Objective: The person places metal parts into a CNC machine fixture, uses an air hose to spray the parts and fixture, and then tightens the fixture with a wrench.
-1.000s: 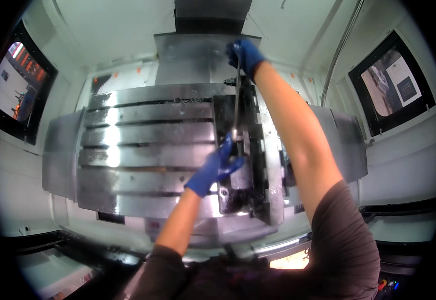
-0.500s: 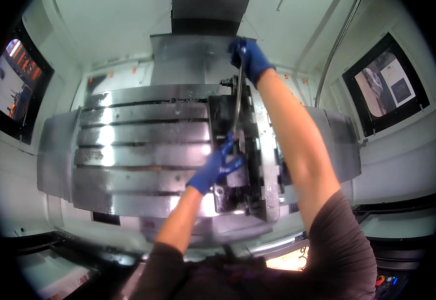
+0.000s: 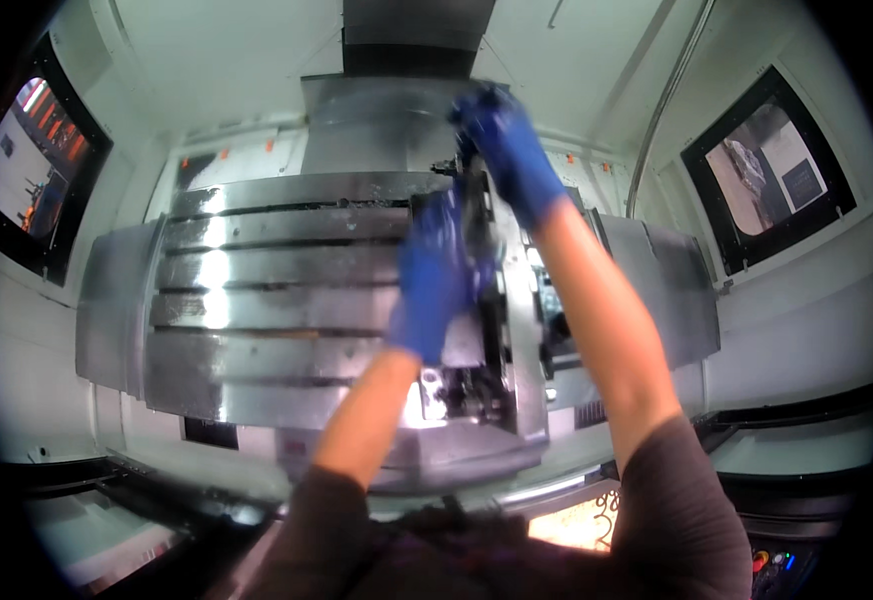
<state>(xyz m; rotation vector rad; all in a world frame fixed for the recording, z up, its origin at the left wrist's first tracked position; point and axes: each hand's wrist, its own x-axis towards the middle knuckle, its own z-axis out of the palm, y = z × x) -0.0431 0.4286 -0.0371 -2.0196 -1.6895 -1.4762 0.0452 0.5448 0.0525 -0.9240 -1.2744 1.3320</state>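
Both my hands wear blue gloves over a black vise-like fixture (image 3: 469, 392) on the slotted metal machine table (image 3: 287, 265). My right hand (image 3: 510, 150) is closed at the far end of the fixture, around the upper end of a metal bar (image 3: 477, 215). The bar is smeared and partly hidden between the hands. My left hand (image 3: 432, 275) is beside the bar, over the fixture's left side. Motion blurs its fingers, so its grip does not show. A long pale metal plate (image 3: 525, 370) runs along the fixture's right side.
White enclosure walls (image 3: 227, 60) surround the table, with a window (image 3: 769, 168) on the right and another (image 3: 39, 160) on the left. A thin pipe (image 3: 672, 100) descends at the back right. Control buttons (image 3: 762, 561) sit at the lower right.
My left hand has moved away from me, up along the fixture toward my right hand. My right hand stays near the far end, slightly lower and turned.
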